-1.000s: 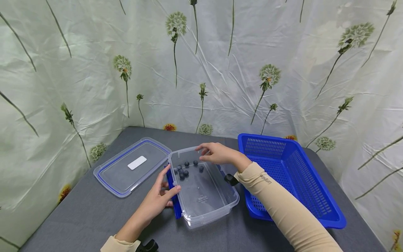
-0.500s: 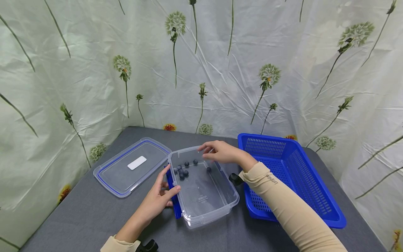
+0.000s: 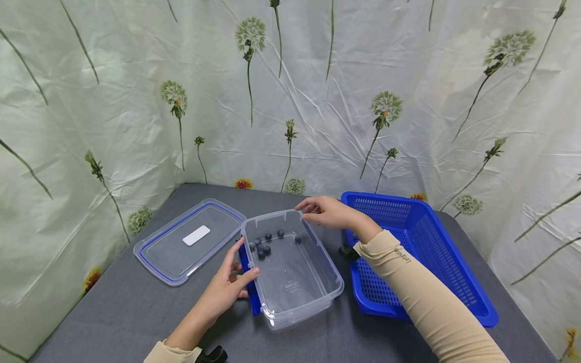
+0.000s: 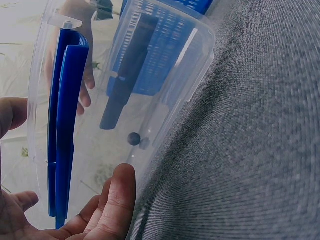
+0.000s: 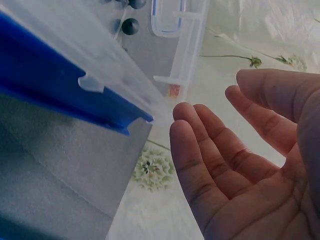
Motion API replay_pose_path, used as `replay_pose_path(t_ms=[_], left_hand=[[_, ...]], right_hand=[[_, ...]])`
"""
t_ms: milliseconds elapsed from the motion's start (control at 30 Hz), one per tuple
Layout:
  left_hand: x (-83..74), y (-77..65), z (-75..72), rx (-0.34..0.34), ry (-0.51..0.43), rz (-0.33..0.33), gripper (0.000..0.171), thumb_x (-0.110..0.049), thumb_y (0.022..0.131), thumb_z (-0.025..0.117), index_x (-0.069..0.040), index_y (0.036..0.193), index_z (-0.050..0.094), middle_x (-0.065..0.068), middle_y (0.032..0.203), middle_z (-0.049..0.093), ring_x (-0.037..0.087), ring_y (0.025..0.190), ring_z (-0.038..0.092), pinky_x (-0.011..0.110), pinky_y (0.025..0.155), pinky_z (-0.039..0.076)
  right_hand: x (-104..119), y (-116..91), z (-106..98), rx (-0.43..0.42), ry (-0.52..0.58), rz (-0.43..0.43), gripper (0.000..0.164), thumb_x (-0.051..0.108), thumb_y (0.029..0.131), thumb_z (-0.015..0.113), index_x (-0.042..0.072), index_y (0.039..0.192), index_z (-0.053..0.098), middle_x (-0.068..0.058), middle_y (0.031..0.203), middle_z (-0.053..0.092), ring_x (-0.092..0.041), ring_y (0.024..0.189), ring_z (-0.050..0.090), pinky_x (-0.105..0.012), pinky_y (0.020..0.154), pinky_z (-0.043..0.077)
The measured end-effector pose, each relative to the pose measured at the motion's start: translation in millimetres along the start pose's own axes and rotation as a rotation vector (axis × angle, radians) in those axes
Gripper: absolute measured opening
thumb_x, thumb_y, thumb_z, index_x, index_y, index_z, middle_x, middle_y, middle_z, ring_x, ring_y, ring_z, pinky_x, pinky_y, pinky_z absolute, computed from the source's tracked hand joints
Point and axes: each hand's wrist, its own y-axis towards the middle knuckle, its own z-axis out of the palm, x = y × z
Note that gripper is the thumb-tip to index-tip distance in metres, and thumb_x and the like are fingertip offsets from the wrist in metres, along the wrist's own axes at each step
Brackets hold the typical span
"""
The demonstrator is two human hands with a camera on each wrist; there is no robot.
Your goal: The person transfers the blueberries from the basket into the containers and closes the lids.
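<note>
A clear plastic food container [image 3: 299,287] stands uncovered on the grey cloth, with several blueberries [image 3: 267,250] clustered toward its far left. One blueberry [image 3: 297,239] lies apart, nearer the right wall. My left hand [image 3: 227,285] grips the container's left side, thumb over the rim and the other fingers outside by the blue latch flap [image 4: 70,110]. At the far right corner of the rim is my right hand [image 3: 333,213]. Its fingers are loosely bent and hold nothing, as the right wrist view shows of the hand [image 5: 240,170]; whether they touch the rim I cannot tell.
The clear lid [image 3: 165,252] with a blue seal lies left of the container. A blue slotted basket [image 3: 487,312] stands to the right, partly behind my right forearm. A flowered curtain [image 3: 317,101] hangs behind the table.
My right hand has moved from above the container's inside to its far right corner. The lone blueberry rolled right, then slightly back. My left hand has stayed on the container.
</note>
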Motion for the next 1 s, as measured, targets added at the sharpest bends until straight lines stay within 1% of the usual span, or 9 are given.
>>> replay_pose_path(t_ms=[100,200,333,433,533,667,833,900,1000], left_hand=[[0.4,-0.1,-0.5,-0.003,0.003,-0.004,0.088,-0.029,0.102,0.075,-0.039,0.17,0.021,0.025,0.136,0.05,0.025,0.103,0.07,0.038,0.074,0.065],[0.2,0.0,-0.7,0.001,0.001,-0.005,0.088,-0.029,0.102,0.075,-0.039,0.17,0.02,0.026,0.136,0.051,0.025,0.104,0.07,0.039,0.075,0.065],[0.1,0.1,-0.8,0.003,0.002,-0.005,0.087,-0.029,0.103,0.075,-0.039,0.17,0.02,0.026,0.137,0.052,0.026,0.104,0.071,0.04,0.076,0.065],[0.4,0.3,-0.9,0.002,0.003,-0.004,0.087,-0.029,0.103,0.075,-0.039,0.17,0.02,0.026,0.136,0.052,0.025,0.104,0.071,0.039,0.075,0.065],[0.5,0.5,-1.0,0.002,0.0,-0.004,0.088,-0.029,0.103,0.075,-0.039,0.17,0.02,0.026,0.136,0.051,0.025,0.103,0.071,0.038,0.075,0.065],[0.0,0.5,-1.0,0.003,0.0,-0.006,0.088,-0.029,0.103,0.075,-0.039,0.17,0.019,0.025,0.135,0.051,0.025,0.103,0.071,0.038,0.075,0.065],[-1.0,-0.2,-0.8,0.005,0.004,-0.007,0.088,-0.029,0.103,0.074,-0.038,0.17,0.019,0.026,0.136,0.052,0.026,0.104,0.071,0.039,0.076,0.065],[-1.2,-0.4,-0.8,0.005,0.005,-0.007,0.088,-0.029,0.103,0.074,-0.038,0.17,0.019,0.026,0.136,0.052,0.026,0.104,0.071,0.04,0.076,0.065],[-0.9,-0.4,-0.7,0.003,0.007,-0.007,0.088,-0.029,0.103,0.075,-0.038,0.17,0.019,0.025,0.134,0.051,0.025,0.103,0.071,0.04,0.076,0.065]], right_hand=[[-2.5,-1.5,-3.2,-0.013,0.001,0.001,0.041,0.017,0.113,0.056,0.004,0.152,0.057,-0.024,0.143,0.065,-0.037,0.123,0.069,-0.051,0.099,0.061],[-7.0,-3.4,-6.2,-0.033,-0.022,0.012,0.04,0.017,0.113,0.056,0.007,0.151,0.059,-0.023,0.143,0.065,-0.034,0.124,0.069,-0.047,0.097,0.062],[-12.2,-8.2,-11.0,-0.06,-0.054,0.038,0.04,0.018,0.112,0.057,0.01,0.151,0.06,-0.021,0.144,0.067,-0.031,0.118,0.072,-0.049,0.096,0.062],[-15.1,-12.9,-14.4,-0.079,-0.061,0.046,0.039,0.019,0.112,0.056,0.01,0.151,0.061,-0.021,0.142,0.068,-0.033,0.115,0.073,-0.051,0.097,0.061],[-19.1,-17.5,-17.3,-0.096,-0.049,0.052,0.039,0.019,0.112,0.056,0.01,0.15,0.062,-0.021,0.14,0.068,-0.038,0.12,0.071,-0.051,0.099,0.061],[-25.8,-24.7,-22.2,-0.112,-0.035,0.077,0.039,0.02,0.113,0.056,0.01,0.15,0.061,-0.022,0.141,0.067,-0.037,0.123,0.07,-0.051,0.101,0.06],[-36.7,-31.7,-29.3,-0.146,-0.037,0.1,0.038,0.02,0.112,0.057,0.009,0.149,0.062,-0.023,0.139,0.068,-0.031,0.115,0.072,-0.047,0.097,0.061],[-41.0,-33.5,-31.7,-0.163,-0.035,0.108,0.038,0.02,0.112,0.058,0.009,0.148,0.062,-0.024,0.139,0.068,-0.033,0.113,0.072,-0.046,0.095,0.061],[-46.5,-35.8,-34.4,-0.178,-0.028,0.117,0.038,0.019,0.112,0.058,0.007,0.148,0.062,-0.025,0.137,0.069,-0.036,0.113,0.072,-0.051,0.097,0.06]])
